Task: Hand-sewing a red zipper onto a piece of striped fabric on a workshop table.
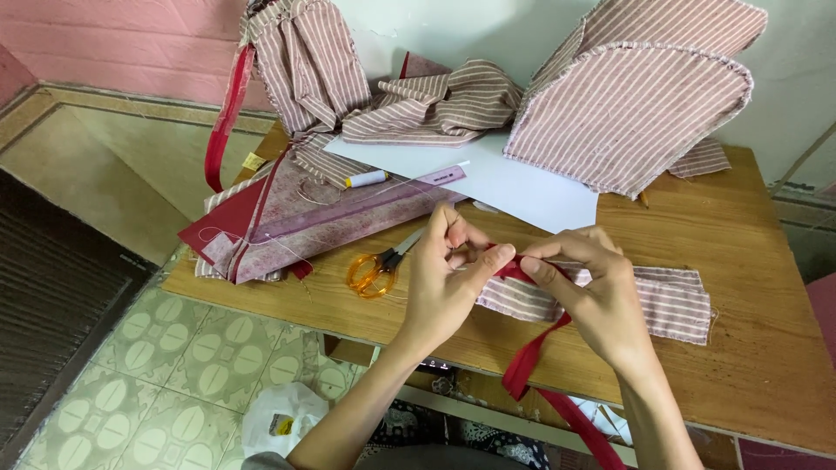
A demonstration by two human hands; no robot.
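Both hands meet at the table's front edge: left hand (pixel 448 270) and right hand (pixel 592 292) each pinch the red binding tape (pixel 522 370) against the striped fabric strip (pixel 670 300), apparently folding it over the edge, orange-handled scissors (pixel 376 268) lying just beside.

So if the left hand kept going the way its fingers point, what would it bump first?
Probably the right hand: the left hand has its fingers aimed right along the red strip, which both hands pinch over the striped cloth.
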